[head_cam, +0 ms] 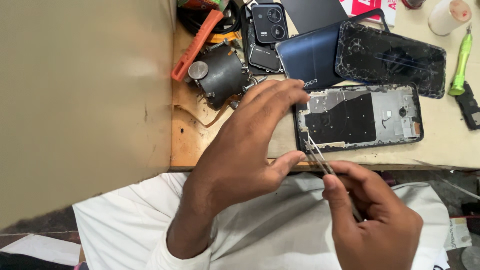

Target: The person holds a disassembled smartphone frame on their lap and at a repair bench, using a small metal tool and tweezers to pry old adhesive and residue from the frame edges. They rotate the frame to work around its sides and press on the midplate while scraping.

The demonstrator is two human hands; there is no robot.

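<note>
An opened phone frame [362,117] lies flat on the bench, its metal plate and black sheet showing. My right hand [372,215] grips thin metal tweezers [316,156] whose tips reach the frame's lower left corner. My left hand [250,145] hovers just left of the frame, fingers spread and stretched toward its left edge, thumb close to the tweezers; it holds nothing that I can see.
Behind the frame lie a cracked phone screen [392,57], a dark blue back cover [310,55] and a black camera module piece [270,22]. An orange tool [196,45] and a black magnetic screw holder [220,75] sit at left. A green screwdriver [461,62] lies at right.
</note>
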